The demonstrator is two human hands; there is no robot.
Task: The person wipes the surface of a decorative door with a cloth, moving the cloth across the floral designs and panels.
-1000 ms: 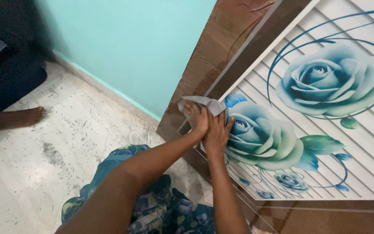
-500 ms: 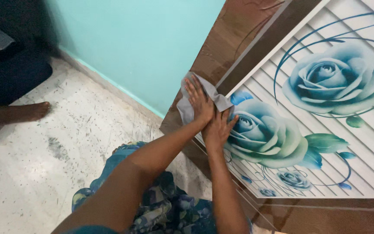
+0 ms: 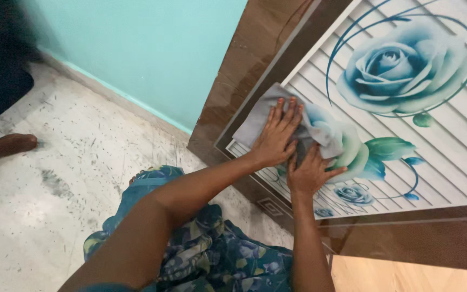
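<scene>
A grey cloth [image 3: 255, 121] lies spread on a white slatted panel [image 3: 449, 162] printed with blue roses and framed in glossy brown wood [image 3: 228, 86]. My left hand [image 3: 277, 135] presses flat on the cloth, fingers pointing up, and holds it against the panel over the lower rose. My right hand [image 3: 312, 170] rests just below it with fingers apart on the panel, touching the cloth's lower edge. A large blue rose print [image 3: 401, 65] lies above and to the right of both hands.
A turquoise wall [image 3: 136, 48] meets a speckled stone floor [image 3: 39, 205] to the left. Another person's bare foot [image 3: 6, 146] rests on the floor at the far left. My blue floral garment [image 3: 217, 254] covers my lap below the arms.
Both hands and the cloth have slid right, from the brown frame's corner onto the lower rose. The cloth, bunched before, now lies spread flat under my left hand.
</scene>
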